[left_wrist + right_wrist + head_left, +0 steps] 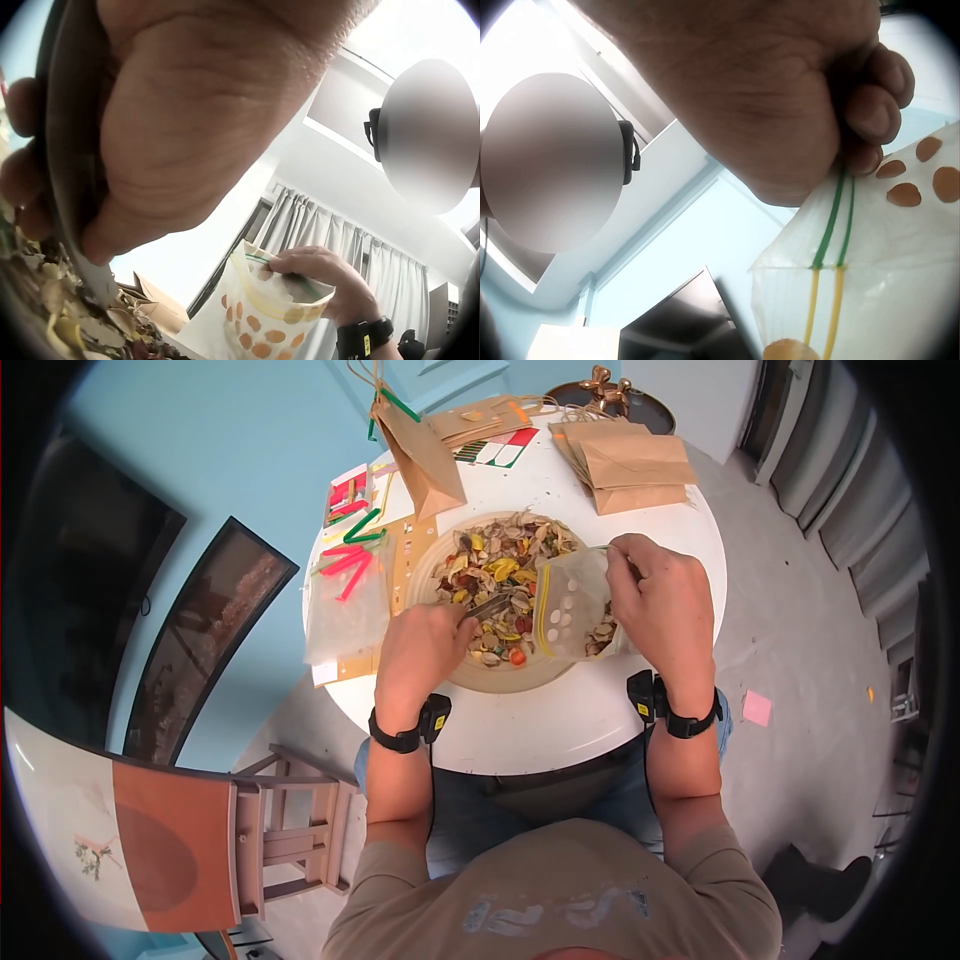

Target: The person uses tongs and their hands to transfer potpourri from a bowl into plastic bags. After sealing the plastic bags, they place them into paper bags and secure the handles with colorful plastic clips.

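Note:
In the head view the left hand (422,650) grips a dark metal tool, seemingly tongs (490,607), whose tip reaches into dried petals and leaves (505,570) heaped on a round tray (440,660). The right hand (655,595) pinches the upper edge of a translucent zip bag (575,600) with round spots, held over the tray's right side. In the left wrist view the left hand (187,112) has its fingers around the tool (71,150). The right wrist view shows the right hand's curled fingers (874,112) on the bag (900,247) beside its green and yellow seal.
A standing paper bag (425,460) is behind the tray, with flat paper bags (635,468) at the back right. Pink strips (347,565) lie on translucent bags (345,615) at the left. A dark round tray (650,412) holds a copper-coloured figure (605,392).

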### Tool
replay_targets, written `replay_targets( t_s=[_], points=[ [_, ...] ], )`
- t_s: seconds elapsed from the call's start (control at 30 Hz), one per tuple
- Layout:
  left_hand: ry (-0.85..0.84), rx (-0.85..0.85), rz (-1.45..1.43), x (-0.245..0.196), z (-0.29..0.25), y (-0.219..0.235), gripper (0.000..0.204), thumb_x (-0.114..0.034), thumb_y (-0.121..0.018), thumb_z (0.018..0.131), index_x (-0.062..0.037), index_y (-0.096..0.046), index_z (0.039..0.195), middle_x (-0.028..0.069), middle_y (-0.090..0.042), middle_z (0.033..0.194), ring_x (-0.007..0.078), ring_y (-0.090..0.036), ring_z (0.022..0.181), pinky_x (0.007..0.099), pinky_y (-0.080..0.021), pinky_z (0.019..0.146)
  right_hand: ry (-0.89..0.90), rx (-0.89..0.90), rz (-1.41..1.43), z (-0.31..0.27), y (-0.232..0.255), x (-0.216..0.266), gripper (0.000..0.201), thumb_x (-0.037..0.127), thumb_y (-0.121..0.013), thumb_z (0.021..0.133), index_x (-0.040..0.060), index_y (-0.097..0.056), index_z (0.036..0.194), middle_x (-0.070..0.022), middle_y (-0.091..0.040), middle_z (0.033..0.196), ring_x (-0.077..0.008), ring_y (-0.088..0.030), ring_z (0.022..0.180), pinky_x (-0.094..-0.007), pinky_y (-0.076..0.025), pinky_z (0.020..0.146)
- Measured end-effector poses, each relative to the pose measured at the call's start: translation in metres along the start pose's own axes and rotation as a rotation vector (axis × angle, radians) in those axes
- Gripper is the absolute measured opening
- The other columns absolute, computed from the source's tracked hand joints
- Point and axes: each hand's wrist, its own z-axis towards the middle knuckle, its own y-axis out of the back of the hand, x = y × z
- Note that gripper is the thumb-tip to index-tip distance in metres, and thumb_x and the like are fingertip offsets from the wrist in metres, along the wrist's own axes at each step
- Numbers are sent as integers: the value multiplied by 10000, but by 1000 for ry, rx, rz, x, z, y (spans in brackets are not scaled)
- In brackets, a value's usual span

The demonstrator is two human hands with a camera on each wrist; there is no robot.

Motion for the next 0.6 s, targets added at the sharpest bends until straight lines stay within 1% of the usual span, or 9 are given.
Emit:
replay_targets(
  t_s=[0.13,0.23,0.33,0.43,0.53,0.6],
  points=[
    [-20,-28,-23,8,-3,2,219,-267,-833,989,-51,-850,1023,246,-754,837,464,-742,804,525,-587,735,-10,-7,6,0,2,0,148,102,-732,998,-8,-825,967,-243,-746,783,-439,-739,709,-482,-590,694],
    [-53,10,-65,4,-3,17,257,-286,-860,959,-47,-848,1053,225,-761,842,451,-742,795,521,-582,731,-8,-9,15,0,3,-1,148,107,-735,1003,-5,-827,975,-242,-747,783,-436,-740,707,-482,-590,692],
    [-108,53,12,6,5,29,302,-302,-875,938,-45,-839,1093,191,-773,872,430,-752,828,515,-581,745,-18,-1,7,0,6,-1,149,110,-736,1005,-4,-828,981,-240,-748,782,-432,-741,706,-480,-589,687],
    [-199,110,74,13,21,31,325,-309,-873,931,-37,-824,1103,178,-787,920,420,-765,885,519,-586,770,-21,0,-4,2,6,-2,152,112,-736,1007,-5,-829,981,-238,-748,779,-430,-742,704,-477,-587,682],
    [-280,116,146,16,35,26,341,-313,-870,924,-36,-810,1112,189,-783,946,424,-766,923,526,-595,798,-10,-7,0,2,4,-3,153,114,-737,1008,-4,-830,981,-237,-748,778,-429,-744,703,-474,-587,679],
    [-335,86,104,16,40,21,322,-306,-867,929,-20,-797,1060,214,-786,950,438,-770,911,545,-601,799,-11,-10,3,2,3,-3,153,116,-738,1008,-3,-831,982,-237,-750,779,-429,-745,704,-473,-588,679]
  ],
)
